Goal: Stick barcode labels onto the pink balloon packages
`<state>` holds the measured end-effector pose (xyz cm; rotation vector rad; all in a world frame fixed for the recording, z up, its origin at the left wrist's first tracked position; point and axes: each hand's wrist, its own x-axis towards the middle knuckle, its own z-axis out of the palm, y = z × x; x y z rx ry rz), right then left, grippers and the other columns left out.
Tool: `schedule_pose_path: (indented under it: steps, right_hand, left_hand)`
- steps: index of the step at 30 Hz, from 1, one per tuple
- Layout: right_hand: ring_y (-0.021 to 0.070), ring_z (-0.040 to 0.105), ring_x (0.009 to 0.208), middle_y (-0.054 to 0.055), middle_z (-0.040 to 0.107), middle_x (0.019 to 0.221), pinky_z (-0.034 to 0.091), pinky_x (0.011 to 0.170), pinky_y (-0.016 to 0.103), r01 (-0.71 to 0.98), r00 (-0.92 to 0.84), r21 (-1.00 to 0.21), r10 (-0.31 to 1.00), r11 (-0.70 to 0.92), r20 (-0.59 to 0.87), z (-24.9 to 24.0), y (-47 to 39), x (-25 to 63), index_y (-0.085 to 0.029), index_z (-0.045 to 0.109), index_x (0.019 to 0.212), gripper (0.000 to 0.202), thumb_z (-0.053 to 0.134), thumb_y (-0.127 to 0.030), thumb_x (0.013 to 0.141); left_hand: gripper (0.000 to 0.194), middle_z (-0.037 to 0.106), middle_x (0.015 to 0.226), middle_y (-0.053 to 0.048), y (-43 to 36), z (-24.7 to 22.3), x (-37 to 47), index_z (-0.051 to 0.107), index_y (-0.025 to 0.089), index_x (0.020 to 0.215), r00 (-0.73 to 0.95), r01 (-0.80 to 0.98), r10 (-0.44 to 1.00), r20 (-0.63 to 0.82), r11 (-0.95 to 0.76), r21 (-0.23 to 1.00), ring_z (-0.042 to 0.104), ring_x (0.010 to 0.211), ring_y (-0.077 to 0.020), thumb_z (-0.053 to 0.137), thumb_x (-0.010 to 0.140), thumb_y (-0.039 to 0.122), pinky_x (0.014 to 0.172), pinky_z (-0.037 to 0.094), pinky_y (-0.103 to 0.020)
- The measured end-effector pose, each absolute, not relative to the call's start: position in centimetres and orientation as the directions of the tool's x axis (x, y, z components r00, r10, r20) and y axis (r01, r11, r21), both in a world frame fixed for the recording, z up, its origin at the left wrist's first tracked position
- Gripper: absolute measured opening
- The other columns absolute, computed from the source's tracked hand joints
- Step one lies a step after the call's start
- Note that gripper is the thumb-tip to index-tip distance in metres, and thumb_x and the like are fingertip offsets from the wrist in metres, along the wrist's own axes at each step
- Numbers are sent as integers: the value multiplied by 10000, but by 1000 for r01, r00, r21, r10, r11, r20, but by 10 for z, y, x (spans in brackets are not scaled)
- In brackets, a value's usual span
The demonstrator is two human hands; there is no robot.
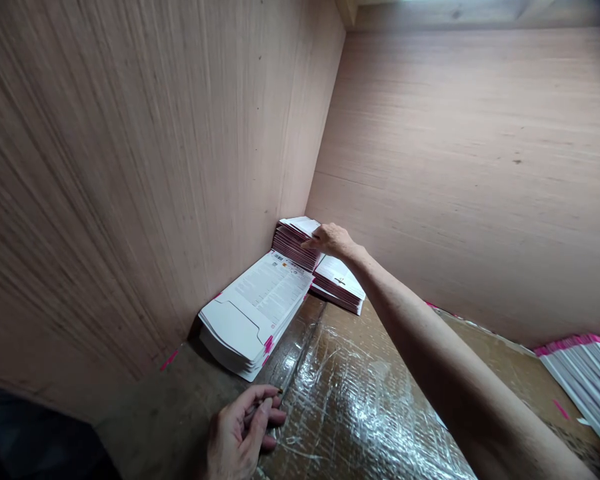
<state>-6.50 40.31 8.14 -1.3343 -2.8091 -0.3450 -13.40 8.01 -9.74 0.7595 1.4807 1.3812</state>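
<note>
In the corner where two wooden walls meet stands a pile of flat printed cartons (295,245) with dark red edges. My right hand (331,240) reaches across to this pile, its fingers closed at the top right edge; the fingertips are partly hidden. Below it, a white stack of printed cartons (260,307) lies along the left wall. Another short stack (341,277) sits just under my right wrist. My left hand (247,427) hovers near the bottom centre, its fingers curled with the thumb against them; nothing clear shows between them.
A brown surface under clear, wrinkled plastic film (350,400) spreads below the stacks. At the right edge leans a row of pink-edged cartons (583,383). Tall wooden panels (145,147) close off the left and the back (460,160). Small pink scraps lie about.
</note>
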Motion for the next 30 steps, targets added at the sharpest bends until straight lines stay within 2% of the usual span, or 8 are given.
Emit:
schedule_pose_path:
  steps: [9, 14, 17, 21, 24, 26, 28, 30]
  right_hand:
    - [239, 670, 922, 196, 706, 1035, 444, 727, 273, 775, -631, 198, 745, 599, 215, 87, 385, -71, -80, 655, 1077, 299, 397, -108, 929]
    - [196, 638, 766, 141, 702, 907, 413, 668, 268, 816, -572, 186, 723, 547, 387, 135, 346, 15, -101, 630, 1040, 295, 361, -146, 929]
    - [109, 506, 566, 33, 602, 659, 357, 551, 228, 754, -627, -1, 719, 657, 299, 153, 302, 95, -138, 613, 759, 225, 439, -219, 876]
    - [61, 364, 492, -43, 471, 556, 297, 473, 193, 540, -822, -341, 570, 770, -15, 141, 235, 158, -170, 548, 632, 200, 477, -215, 813]
    - [77, 423, 517, -23, 544, 596, 348, 499, 210, 382, -915, -476, 397, 792, -72, 120, 212, 168, -176, 636, 723, 230, 521, -329, 851]
    - [126, 574, 639, 42, 669, 776, 453, 582, 249, 262, -932, -660, 363, 704, 17, 101, 221, 167, -176, 678, 976, 431, 492, -551, 873]
    - [192, 664, 832, 123, 703, 993, 523, 715, 322, 207, -833, -771, 522, 602, 184, 77, 244, 161, -160, 621, 1181, 687, 356, -713, 871]
    - [238, 665, 976, 171, 678, 1119, 524, 831, 381, 308, -585, -748, 737, 588, 338, 49, 274, 147, -143, 593, 1233, 739, 315, -730, 880]
  left_hand:
    - [513, 745, 869, -118, 83, -94, -135, 676, 154, 935, -403, -139, 883, -239, 199, 970, 736, 787, -261, 670, 714, 617, 519, 585, -267]
    - [549, 733, 796, -108, 85, -79, -136, 647, 143, 895, -447, -119, 866, -224, 190, 974, 735, 716, -270, 709, 633, 622, 483, 567, -279]
    - [574, 731, 963, -136, 90, -63, -128, 615, 157, 996, -497, -52, 860, -118, 106, 993, 731, 849, -297, 739, 622, 573, 608, 604, -331]
    - [813, 489, 1453, -140, 101, -29, -94, 492, 209, 1323, -460, 295, 830, 317, -194, 935, 513, 1284, -324, 819, 611, 425, 1013, 479, -396]
    - [452, 693, 1172, -94, 108, -9, -68, 682, 204, 1065, -147, 394, 902, 405, -322, 861, 646, 1071, -301, 790, 669, 395, 893, 530, -344]
    - [205, 735, 851, -45, 107, -5, -59, 715, 205, 848, -57, 373, 936, 348, -303, 877, 687, 807, -240, 707, 761, 390, 714, 542, -286]
    - [195, 711, 736, -22, 105, -6, -58, 713, 205, 818, -87, 354, 952, 295, -247, 902, 667, 695, -208, 670, 790, 393, 624, 510, -259]
    - [226, 713, 755, -28, 101, -9, -61, 711, 199, 856, -98, 337, 956, 276, -229, 913, 670, 716, -213, 667, 785, 409, 633, 503, -260]
